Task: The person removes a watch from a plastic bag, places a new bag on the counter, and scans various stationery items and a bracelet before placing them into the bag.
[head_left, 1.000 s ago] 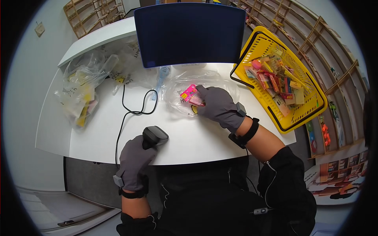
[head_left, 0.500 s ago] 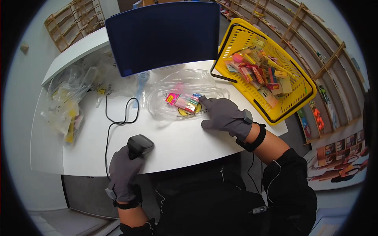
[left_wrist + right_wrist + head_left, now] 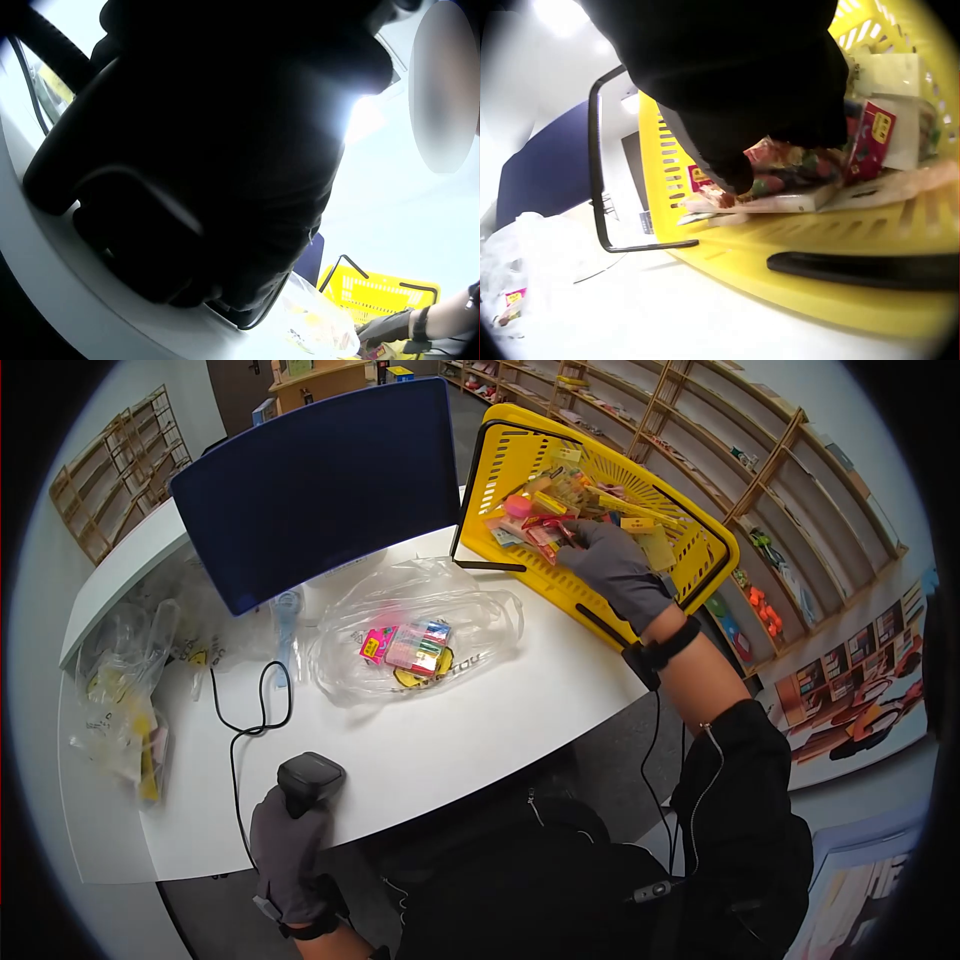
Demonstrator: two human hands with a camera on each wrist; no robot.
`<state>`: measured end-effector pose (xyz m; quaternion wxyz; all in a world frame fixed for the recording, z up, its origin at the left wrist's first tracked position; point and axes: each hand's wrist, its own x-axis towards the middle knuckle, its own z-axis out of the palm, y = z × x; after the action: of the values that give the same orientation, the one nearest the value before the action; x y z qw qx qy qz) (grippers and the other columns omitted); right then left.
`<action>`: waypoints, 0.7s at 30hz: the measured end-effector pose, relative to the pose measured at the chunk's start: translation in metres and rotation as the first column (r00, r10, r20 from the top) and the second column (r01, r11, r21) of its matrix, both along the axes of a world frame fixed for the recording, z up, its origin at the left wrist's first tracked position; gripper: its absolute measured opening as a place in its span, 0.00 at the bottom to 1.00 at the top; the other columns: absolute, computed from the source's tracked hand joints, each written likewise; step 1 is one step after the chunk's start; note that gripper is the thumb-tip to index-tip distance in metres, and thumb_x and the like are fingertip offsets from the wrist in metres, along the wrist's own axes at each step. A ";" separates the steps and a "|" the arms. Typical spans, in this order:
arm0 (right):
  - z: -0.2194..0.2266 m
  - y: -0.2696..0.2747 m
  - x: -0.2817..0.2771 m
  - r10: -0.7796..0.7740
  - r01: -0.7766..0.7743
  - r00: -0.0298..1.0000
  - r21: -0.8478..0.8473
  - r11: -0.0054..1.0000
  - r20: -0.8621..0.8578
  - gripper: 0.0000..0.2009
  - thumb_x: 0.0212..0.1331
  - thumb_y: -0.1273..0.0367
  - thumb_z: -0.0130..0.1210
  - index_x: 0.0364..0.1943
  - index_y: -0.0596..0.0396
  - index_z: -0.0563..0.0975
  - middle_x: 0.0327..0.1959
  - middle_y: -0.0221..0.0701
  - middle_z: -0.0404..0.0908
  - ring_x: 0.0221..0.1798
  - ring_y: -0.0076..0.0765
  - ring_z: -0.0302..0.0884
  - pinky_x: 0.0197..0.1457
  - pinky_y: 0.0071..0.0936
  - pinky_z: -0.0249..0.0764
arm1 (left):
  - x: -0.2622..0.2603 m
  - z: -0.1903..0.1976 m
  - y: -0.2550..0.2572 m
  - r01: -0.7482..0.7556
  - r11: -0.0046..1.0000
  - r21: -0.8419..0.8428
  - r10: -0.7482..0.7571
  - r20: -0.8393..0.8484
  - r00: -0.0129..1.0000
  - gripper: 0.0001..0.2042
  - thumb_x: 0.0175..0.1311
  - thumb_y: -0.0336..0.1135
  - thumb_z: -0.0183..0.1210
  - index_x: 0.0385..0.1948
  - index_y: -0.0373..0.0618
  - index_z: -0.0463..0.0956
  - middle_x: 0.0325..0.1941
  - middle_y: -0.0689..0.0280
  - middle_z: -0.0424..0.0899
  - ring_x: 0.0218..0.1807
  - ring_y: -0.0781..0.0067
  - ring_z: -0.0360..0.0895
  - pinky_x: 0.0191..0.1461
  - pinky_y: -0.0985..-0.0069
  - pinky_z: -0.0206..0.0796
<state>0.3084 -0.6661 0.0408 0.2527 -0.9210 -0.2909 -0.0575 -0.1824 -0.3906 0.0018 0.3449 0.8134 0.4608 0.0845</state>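
My gloved left hand (image 3: 288, 850) grips a black corded barcode scanner (image 3: 310, 778) low over the table's front edge. In the left wrist view the dark glove (image 3: 225, 150) fills most of the picture. My gloved right hand (image 3: 615, 568) reaches down into the yellow basket (image 3: 705, 550), over small packaged goods. Its thumb and fingers are spread among red packets (image 3: 871, 142) in the right wrist view. On the table lies a clear plastic bag (image 3: 480, 625) with a pink-tagged pack of coloured items (image 3: 415, 647) in or on it.
A dark monitor (image 3: 325, 490) stands at the back, left of the basket. Filled plastic bags (image 3: 120, 680) lie at the left, near a looped black cable (image 3: 262, 728). A blue strap-like item (image 3: 287, 630) lies behind the cable. Shelves (image 3: 760, 470) line the room beyond.
My right hand has left the pink-tagged pack on the clear bag and moved right into the basket. The view has turned to the right. My left hand keeps holding the scanner.
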 end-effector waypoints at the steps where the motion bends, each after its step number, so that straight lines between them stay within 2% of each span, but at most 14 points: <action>1: -0.007 0.002 0.013 -0.079 0.096 0.984 -0.102 0.990 0.160 0.29 0.72 0.46 0.66 0.68 0.49 0.88 0.56 0.45 0.95 0.56 0.49 0.94 0.64 0.40 0.86 | -0.001 -0.002 0.000 -0.004 1.000 -0.001 0.004 0.000 1.000 0.19 0.57 0.37 0.69 0.49 0.39 0.91 0.36 0.55 0.94 0.40 0.56 0.91 0.49 0.61 0.79; 2: -0.017 0.006 0.024 -0.074 0.091 0.984 -0.101 0.991 0.162 0.29 0.72 0.46 0.66 0.68 0.49 0.88 0.56 0.45 0.95 0.56 0.49 0.94 0.64 0.40 0.86 | -0.002 -0.005 0.000 0.006 1.000 0.020 -0.006 0.011 1.000 0.19 0.57 0.38 0.69 0.48 0.38 0.90 0.35 0.54 0.94 0.39 0.53 0.91 0.47 0.60 0.79; 5: -0.045 0.020 0.053 -0.289 0.385 0.910 -0.344 0.856 0.297 0.33 0.71 0.40 0.62 0.70 0.45 0.86 0.63 0.44 0.92 0.64 0.57 0.91 0.69 0.49 0.85 | -0.004 -0.006 0.002 0.020 0.998 0.068 -0.022 0.036 0.999 0.20 0.57 0.40 0.68 0.48 0.37 0.90 0.34 0.51 0.93 0.37 0.48 0.91 0.44 0.57 0.78; 8: -0.052 0.027 0.070 -0.279 0.351 0.927 -0.319 0.880 0.249 0.32 0.71 0.41 0.61 0.69 0.45 0.86 0.64 0.45 0.92 0.65 0.57 0.90 0.69 0.50 0.85 | -0.003 -0.003 0.002 -0.008 1.000 0.029 0.010 -0.066 0.998 0.19 0.56 0.38 0.69 0.48 0.39 0.90 0.38 0.52 0.94 0.41 0.52 0.92 0.48 0.60 0.79; 14: -0.061 -0.003 0.081 -0.301 0.324 0.946 -0.282 0.903 0.122 0.31 0.71 0.42 0.60 0.69 0.45 0.85 0.67 0.46 0.89 0.67 0.57 0.89 0.70 0.52 0.84 | -0.003 -0.010 0.004 0.032 0.997 0.068 -0.029 -0.046 0.999 0.18 0.57 0.37 0.69 0.47 0.38 0.90 0.37 0.53 0.94 0.40 0.53 0.91 0.48 0.60 0.78; 17: -0.057 -0.008 0.067 -0.331 0.363 0.919 -0.127 0.923 0.215 0.26 0.72 0.49 0.61 0.66 0.46 0.87 0.62 0.46 0.92 0.62 0.59 0.91 0.65 0.50 0.85 | -0.002 -0.014 0.006 0.054 0.995 0.080 -0.052 -0.021 0.998 0.18 0.57 0.37 0.68 0.48 0.38 0.90 0.37 0.53 0.94 0.39 0.53 0.90 0.48 0.60 0.78; 18: -0.053 -0.010 0.061 -0.339 0.370 0.916 -0.130 0.920 0.214 0.26 0.72 0.49 0.61 0.66 0.46 0.87 0.62 0.46 0.92 0.62 0.59 0.91 0.65 0.50 0.85 | -0.001 -0.013 0.006 0.051 0.996 0.075 -0.050 -0.021 0.999 0.18 0.57 0.38 0.68 0.47 0.38 0.90 0.36 0.52 0.94 0.39 0.51 0.91 0.47 0.59 0.78; 21: -0.026 -0.014 0.022 -0.271 0.257 0.950 0.105 0.961 0.154 0.23 0.71 0.55 0.63 0.65 0.48 0.89 0.54 0.45 0.94 0.55 0.55 0.93 0.60 0.47 0.85 | 0.000 -0.009 0.003 0.038 0.997 0.063 -0.036 -0.029 0.999 0.20 0.57 0.41 0.68 0.47 0.38 0.90 0.34 0.50 0.93 0.38 0.47 0.92 0.45 0.58 0.79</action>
<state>0.3306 -0.6797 0.0150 0.2560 -0.9321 -0.1826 -0.1797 -0.1828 -0.3876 -0.0072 0.3140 0.8335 0.4474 0.0813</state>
